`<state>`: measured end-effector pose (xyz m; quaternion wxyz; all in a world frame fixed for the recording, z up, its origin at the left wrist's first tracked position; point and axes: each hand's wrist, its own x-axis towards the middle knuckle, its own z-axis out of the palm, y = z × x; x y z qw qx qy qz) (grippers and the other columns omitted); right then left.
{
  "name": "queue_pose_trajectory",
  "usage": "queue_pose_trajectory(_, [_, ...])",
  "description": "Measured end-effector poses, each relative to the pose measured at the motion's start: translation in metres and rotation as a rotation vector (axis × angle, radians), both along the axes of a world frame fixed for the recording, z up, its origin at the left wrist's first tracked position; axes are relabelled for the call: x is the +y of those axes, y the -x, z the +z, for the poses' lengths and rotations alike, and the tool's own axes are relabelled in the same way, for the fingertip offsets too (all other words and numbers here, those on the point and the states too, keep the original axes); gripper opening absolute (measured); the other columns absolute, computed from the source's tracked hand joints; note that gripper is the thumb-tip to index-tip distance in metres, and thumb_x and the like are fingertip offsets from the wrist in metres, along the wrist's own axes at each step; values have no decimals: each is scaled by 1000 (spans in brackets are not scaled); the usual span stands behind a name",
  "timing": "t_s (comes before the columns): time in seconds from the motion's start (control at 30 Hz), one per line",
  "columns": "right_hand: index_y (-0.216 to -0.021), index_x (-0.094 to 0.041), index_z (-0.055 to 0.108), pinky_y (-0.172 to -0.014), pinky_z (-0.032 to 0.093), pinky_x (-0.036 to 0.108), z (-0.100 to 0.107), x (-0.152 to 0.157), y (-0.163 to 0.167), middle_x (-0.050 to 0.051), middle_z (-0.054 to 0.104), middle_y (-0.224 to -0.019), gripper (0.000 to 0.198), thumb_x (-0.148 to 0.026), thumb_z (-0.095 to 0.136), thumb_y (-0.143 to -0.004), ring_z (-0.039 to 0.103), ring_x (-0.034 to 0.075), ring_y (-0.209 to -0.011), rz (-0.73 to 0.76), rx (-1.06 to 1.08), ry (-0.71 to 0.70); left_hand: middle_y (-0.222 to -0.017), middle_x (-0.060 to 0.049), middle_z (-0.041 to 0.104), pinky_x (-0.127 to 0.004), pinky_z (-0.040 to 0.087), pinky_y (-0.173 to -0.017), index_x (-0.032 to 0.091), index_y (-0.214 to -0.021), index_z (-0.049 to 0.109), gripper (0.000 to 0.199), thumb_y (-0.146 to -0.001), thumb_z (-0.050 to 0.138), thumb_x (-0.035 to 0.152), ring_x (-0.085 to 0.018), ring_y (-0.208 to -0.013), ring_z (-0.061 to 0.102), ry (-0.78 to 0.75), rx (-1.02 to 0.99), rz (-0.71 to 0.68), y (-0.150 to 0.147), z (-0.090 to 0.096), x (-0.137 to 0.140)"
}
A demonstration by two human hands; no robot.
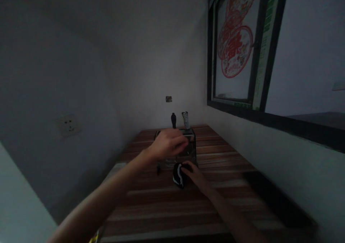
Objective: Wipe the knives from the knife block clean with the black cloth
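My right hand (196, 176) grips the right side of a small black item with a curved white edge (178, 176), shaped somewhat like a small shoe; its exact kind is unclear. It rests on or just above the striped wooden table (172, 207). Higher and a little to the left, my left hand (171, 142) is raised with its fingers curled together. Anything in those fingers is too small or too dark to make out. Behind both hands stands a dark-framed box with see-through sides (192, 149), partly covered by my left hand.
On the box stand a dark vase-shaped object (173, 120) and a silvery cylinder (185, 121). A small dark object (158, 169) lies left of the black item. A long black slab (275, 198) lies along the right wall, below a dark-framed window (237, 49).
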<state>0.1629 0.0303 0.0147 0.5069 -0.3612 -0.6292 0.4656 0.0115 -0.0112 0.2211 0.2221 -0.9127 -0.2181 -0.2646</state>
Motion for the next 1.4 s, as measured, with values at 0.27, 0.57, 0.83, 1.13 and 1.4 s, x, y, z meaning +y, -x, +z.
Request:
queue_pose_trajectory(0.27, [-73,-19,60,-74,40,29,4,-1,-8,0,58,-75,44,-60,44,-76,54,18,-78,-92,52,29,-59,1,45,-22,34,-53,19,-64,44,33,-87,34,41,-12,-55,44,719,-854,201,17,-184,9])
queue_pose_trajectory(0.57, [-85,-22,61,-68,39,25,15,-13,-17,-3,61,-83,22,-24,54,-64,56,17,-79,85,75,140,-82,0,55,-25,42,-75,19,-90,51,30,-84,41,47,-15,-79,52,1052,-962,140,26,-211,23])
queue_pose_trajectory(0.83, [-102,-24,59,-71,42,25,22,-19,-23,-2,62,-97,45,-15,53,-58,56,17,-85,316,9,209,-108,-7,60,-31,39,-92,16,-105,52,46,-70,63,43,-21,-105,53,1218,-980,68,20,-224,30])
queue_pose_trajectory(1.13, [-104,-24,59,-79,41,29,21,-22,-20,-1,61,-105,45,-12,53,-61,56,18,-93,423,-40,229,-92,-4,63,-33,45,-83,17,-92,56,42,-56,75,30,-21,-91,59,1302,-1044,88,24,-219,31])
queue_pose_trajectory(1.4, [-111,-25,57,-96,33,36,27,-26,-17,1,56,-119,48,-13,58,-64,48,21,-113,481,-45,155,-93,-5,67,-34,45,-83,16,-97,60,52,-51,79,32,-22,-90,60,1491,-919,8,28,-216,30])
